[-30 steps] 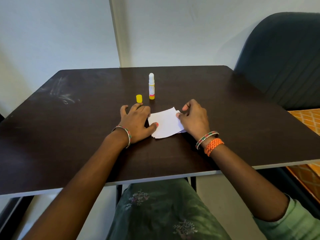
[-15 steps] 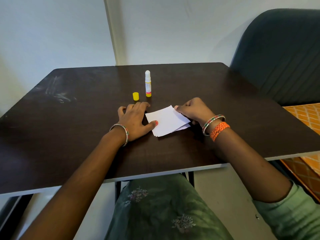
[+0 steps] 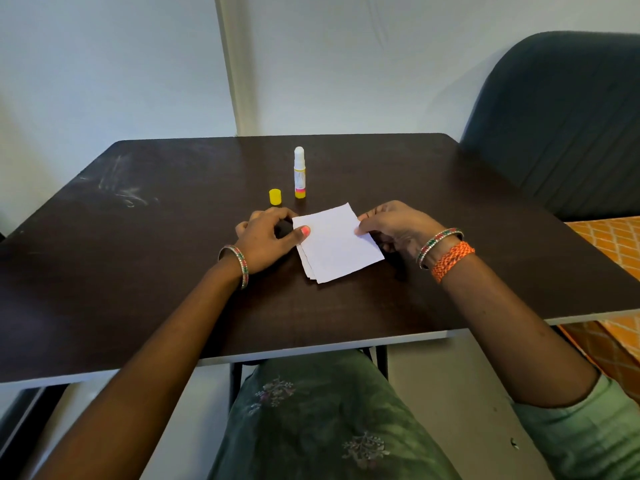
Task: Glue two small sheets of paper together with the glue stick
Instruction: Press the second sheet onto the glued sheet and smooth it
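The fingers of the left hand [image 3: 268, 239] curl down onto the dark worktop [image 3: 138, 258], and its thumb presses on the left edge of the stacked paper sheets [image 3: 336, 245]. The fingers of the right hand [image 3: 398, 226] pinch the right edge of the top sheet, thumb on the upper face, the other fingers hidden beneath. The sheets lie between the two sets of fingers, fanned slightly at the near left corner, and the right side seems raised a little off the worktop. Beyond the fingers the uncapped glue stick [image 3: 299, 173] stands upright, well apart from the paper. Its yellow cap [image 3: 275, 197] sits just beside it, directly beyond the left fingers.
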